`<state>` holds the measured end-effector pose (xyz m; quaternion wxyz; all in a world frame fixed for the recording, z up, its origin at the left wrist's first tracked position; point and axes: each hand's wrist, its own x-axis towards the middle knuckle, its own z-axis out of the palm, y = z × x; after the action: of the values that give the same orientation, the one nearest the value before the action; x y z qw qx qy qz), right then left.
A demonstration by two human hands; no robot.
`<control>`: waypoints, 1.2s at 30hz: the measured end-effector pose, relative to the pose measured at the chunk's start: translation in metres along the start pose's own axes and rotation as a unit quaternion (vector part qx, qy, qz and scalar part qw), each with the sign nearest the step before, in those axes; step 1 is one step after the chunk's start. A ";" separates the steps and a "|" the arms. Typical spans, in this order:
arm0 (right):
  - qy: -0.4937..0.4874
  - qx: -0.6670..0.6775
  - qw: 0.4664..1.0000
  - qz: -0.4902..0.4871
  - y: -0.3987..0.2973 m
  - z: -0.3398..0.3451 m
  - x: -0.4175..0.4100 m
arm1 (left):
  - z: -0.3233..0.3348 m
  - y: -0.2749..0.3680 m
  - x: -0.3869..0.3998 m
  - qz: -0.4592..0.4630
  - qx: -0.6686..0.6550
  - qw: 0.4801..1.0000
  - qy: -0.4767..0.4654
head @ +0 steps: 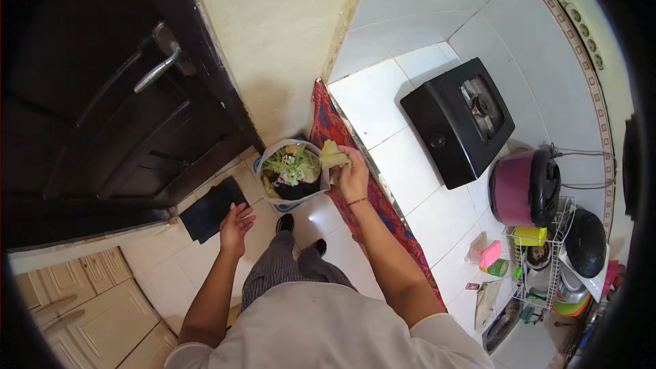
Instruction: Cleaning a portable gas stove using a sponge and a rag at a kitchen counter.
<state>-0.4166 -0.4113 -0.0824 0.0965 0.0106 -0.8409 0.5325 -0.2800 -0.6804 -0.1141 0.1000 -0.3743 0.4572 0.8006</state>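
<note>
My right hand (353, 174) holds a wilted yellow-green leaf (334, 155) between thumb and fingers, at the right rim of a waste bin (326, 184) lined with a whitish plastic bag. Green leafy scraps (293, 165) and other waste lie inside the bin, with something dark near its front. To the left of the bin my left hand (237, 224) hangs in the air, palm partly up, fingers loosely apart and holding nothing. A dark cloth or mat (212, 210) lies on the floor beyond it.
A dark wooden door (102, 87) with a metal handle stands left. Red patterned cloth (382, 215) hangs along the tiled counter (405, 164). On the counter are a black single-burner stove (451, 128), a purple rice cooker (520, 187) and a wire dish rack (556, 266) with dishes.
</note>
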 end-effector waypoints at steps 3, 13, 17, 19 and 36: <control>-0.010 0.234 0.948 0.216 -0.012 -0.025 0.004 | -0.012 0.001 0.000 -0.005 0.005 1.000 0.028; 0.215 -0.050 0.970 0.098 0.048 -0.082 0.076 | -0.033 0.002 0.003 -0.026 0.048 0.997 0.054; 0.116 -0.189 0.975 -0.023 0.043 -0.024 0.058 | -0.031 0.004 0.009 -0.015 0.048 0.998 0.027; 0.038 -0.084 0.996 -0.010 0.028 0.007 0.041 | -0.028 0.006 0.011 -0.014 0.049 0.999 0.019; 0.205 -0.238 0.949 0.017 0.037 -0.057 0.121 | -0.010 0.022 0.011 -0.009 0.138 0.990 -0.041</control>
<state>-0.5309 -0.3340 -0.0712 0.2577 -0.1365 -0.9054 0.3086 -0.2936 -0.7030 -0.1109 0.1767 -0.3280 0.5553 0.7436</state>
